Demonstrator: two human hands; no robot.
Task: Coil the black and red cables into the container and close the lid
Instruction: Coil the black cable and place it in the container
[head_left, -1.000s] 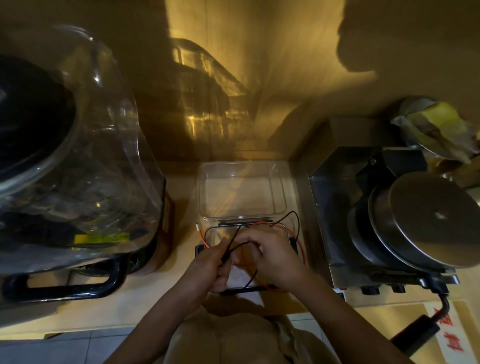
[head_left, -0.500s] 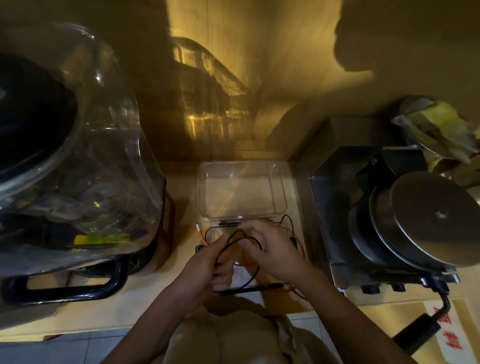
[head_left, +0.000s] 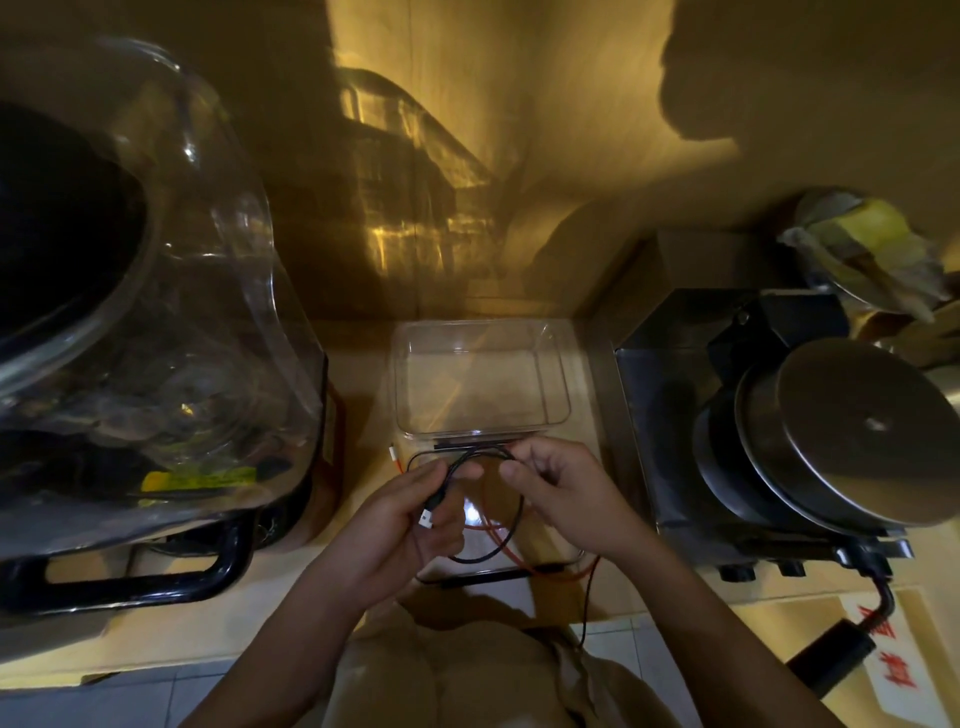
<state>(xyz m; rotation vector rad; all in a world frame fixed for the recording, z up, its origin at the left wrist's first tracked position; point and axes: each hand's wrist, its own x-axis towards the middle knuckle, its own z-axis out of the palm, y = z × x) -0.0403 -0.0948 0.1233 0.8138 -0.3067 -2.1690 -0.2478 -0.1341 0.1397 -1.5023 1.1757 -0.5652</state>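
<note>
A clear container (head_left: 574, 555) sits on the counter under my hands, its clear lid (head_left: 483, 382) swung open behind it. My left hand (head_left: 400, 525) pinches the black cable (head_left: 511, 540) near its white plug, which points down at my palm. My right hand (head_left: 563, 491) pinches the same black cable at the top of a loop that hangs over the container. The red cable (head_left: 485, 529) lies inside the container, one end sticking out at the left rim and a length trailing over the front right edge toward my lap.
A large blender with a clear jar (head_left: 156, 332) and black handle (head_left: 130, 582) crowds the left. A steel appliance with a round metal plate (head_left: 852, 441) stands right, its black cord (head_left: 883, 592) hanging off the counter. A wall rises close behind.
My hands have drawn apart and lifted the black cable into a wider loop. The white plug now shows in my left hand. More red cable trails over the front edge.
</note>
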